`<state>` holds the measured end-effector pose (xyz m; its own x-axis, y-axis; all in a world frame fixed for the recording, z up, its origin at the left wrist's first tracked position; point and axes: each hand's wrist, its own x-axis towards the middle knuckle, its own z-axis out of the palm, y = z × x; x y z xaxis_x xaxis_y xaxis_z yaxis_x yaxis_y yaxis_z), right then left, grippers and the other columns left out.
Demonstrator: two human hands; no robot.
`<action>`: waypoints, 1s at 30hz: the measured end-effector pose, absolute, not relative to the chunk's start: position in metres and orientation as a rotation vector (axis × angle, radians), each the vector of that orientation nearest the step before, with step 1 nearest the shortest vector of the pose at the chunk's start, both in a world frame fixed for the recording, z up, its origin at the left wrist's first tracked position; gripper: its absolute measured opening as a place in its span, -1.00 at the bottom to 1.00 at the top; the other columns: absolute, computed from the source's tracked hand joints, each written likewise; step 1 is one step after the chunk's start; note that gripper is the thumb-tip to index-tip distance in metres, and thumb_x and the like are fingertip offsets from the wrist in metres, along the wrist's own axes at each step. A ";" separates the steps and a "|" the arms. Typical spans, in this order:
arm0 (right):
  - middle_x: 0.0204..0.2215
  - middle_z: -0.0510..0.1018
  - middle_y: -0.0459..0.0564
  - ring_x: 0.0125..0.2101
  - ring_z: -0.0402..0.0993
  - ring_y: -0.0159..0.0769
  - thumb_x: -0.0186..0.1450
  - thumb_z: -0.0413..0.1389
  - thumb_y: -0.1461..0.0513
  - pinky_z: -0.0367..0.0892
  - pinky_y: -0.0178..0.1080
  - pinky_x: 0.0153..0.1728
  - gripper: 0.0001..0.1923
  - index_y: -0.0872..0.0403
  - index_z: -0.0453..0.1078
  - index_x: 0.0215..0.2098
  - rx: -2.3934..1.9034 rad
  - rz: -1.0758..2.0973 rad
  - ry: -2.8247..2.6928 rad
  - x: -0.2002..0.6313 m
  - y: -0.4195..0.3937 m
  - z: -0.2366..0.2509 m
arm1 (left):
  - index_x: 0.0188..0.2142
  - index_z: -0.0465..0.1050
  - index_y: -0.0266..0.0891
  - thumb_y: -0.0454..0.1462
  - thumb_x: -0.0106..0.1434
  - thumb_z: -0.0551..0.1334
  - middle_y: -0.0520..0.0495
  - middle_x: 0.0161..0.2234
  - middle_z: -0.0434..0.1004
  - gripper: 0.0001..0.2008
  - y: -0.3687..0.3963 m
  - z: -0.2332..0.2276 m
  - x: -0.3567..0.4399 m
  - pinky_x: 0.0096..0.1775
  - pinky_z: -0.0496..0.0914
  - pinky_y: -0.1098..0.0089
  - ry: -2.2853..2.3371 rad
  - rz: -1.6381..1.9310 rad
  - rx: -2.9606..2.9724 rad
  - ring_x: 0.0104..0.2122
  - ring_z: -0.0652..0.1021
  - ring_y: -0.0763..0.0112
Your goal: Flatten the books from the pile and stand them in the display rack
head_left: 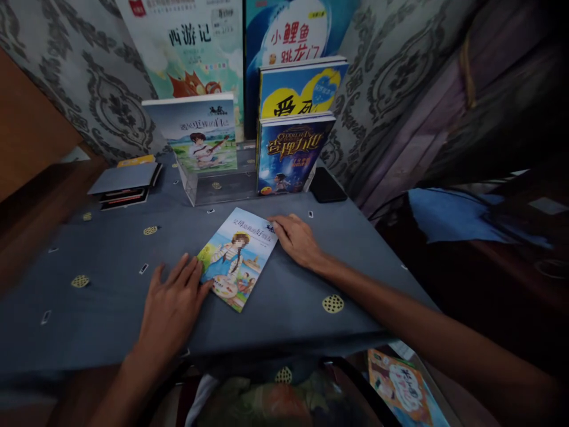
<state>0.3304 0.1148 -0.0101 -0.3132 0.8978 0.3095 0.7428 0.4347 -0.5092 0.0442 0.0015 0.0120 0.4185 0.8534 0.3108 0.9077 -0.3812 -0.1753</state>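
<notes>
A thin paperback book (240, 258) lies at a slant on the cloth-covered table, its illustrated front cover up. My left hand (175, 302) rests palm down by its left edge, fingers stretched out, the thumb touching the lower left side of the cover. At the upper right corner, my right hand (296, 240) has its fingers bent together and pressed on the corner and edge. What lies under those fingers is hidden.
Behind it, a clear acrylic stand (213, 184) holds a similar book (204, 136) and a blue stack (291, 157). Taller books (191, 59) lean behind. A small pile (127, 181) sits left, a black phone-like slab (328, 185) right. Another book (400, 385) lies below the table edge.
</notes>
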 end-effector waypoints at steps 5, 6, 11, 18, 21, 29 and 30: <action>-0.20 0.64 0.12 -0.21 0.49 -0.11 0.48 -0.14 0.19 0.32 -0.12 -0.12 -0.61 0.11 0.51 -0.01 -1.378 0.424 -2.119 0.334 0.105 -0.006 | 0.08 0.50 -0.35 -0.13 0.49 -0.05 -0.37 0.12 0.53 -0.54 0.015 0.016 0.041 0.18 0.23 -0.20 -1.557 -0.165 -2.366 0.23 0.42 -0.12; -0.22 0.65 0.10 -0.22 0.50 -0.12 0.49 -0.13 0.19 0.32 -0.13 -0.13 -0.61 0.10 0.52 -0.02 -1.365 0.437 -2.118 0.334 0.103 -0.005 | 0.08 0.50 -0.37 -0.13 0.49 -0.05 -0.39 0.12 0.52 -0.53 0.018 0.016 0.042 0.18 0.23 -0.20 -1.561 -0.151 -2.361 0.23 0.42 -0.13; -0.15 0.66 0.05 -0.20 0.52 -0.18 0.50 -0.12 0.17 0.35 -0.16 -0.11 -0.61 0.06 0.51 0.05 -1.252 0.521 -2.128 0.330 0.094 -0.002 | 0.10 0.47 -0.41 -0.19 0.49 -0.09 -0.44 0.14 0.49 -0.52 0.031 0.016 0.043 0.17 0.26 -0.17 -1.603 -0.123 -2.315 0.22 0.43 -0.10; -0.18 0.66 0.09 -0.15 0.53 -0.17 0.48 -0.11 0.15 0.35 -0.13 -0.07 -0.57 0.12 0.44 0.16 -1.177 0.567 -2.163 0.331 0.099 -0.005 | 0.07 0.47 -0.50 -0.30 0.46 -0.11 -0.50 0.15 0.46 -0.54 0.047 0.016 0.047 0.15 0.28 -0.17 -1.560 -0.027 -2.279 0.23 0.41 -0.15; -0.03 0.63 0.10 -0.08 0.53 -0.17 0.49 -0.12 0.13 0.34 -0.15 -0.03 -0.56 0.10 0.44 0.16 -1.144 0.643 -2.144 0.334 0.103 -0.002 | 0.04 0.49 -0.46 -0.33 0.45 -0.07 -0.44 0.14 0.48 -0.59 0.050 0.019 0.064 0.09 0.36 -0.08 -1.503 -0.044 -2.366 0.15 0.47 -0.11; -0.15 0.65 0.05 -0.20 0.55 -0.25 0.50 -0.14 0.13 0.31 -0.24 -0.13 -0.59 0.12 0.49 0.00 -1.093 0.755 -2.080 0.339 0.106 0.007 | 0.00 0.48 -0.34 -0.08 0.41 0.16 -0.31 0.01 0.55 -0.63 0.040 0.023 0.135 0.01 0.44 0.07 -1.265 -0.199 -2.625 0.04 0.50 0.00; -0.21 0.65 0.04 -0.26 0.54 -0.27 0.50 -0.14 0.12 0.32 -0.25 -0.17 -0.59 0.14 0.50 -0.05 -1.085 0.774 -2.065 0.340 0.108 0.007 | -0.02 0.47 -0.35 -0.08 0.40 0.17 -0.33 0.00 0.54 -0.63 0.039 0.022 0.139 0.01 0.45 0.06 -1.252 -0.175 -2.618 0.03 0.49 -0.02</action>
<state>0.3403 0.1077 0.0071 -0.4296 0.8572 0.2839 0.4594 0.4781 -0.7485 0.1390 0.0387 0.0223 0.6272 0.7508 0.2071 0.7788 -0.6069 -0.1584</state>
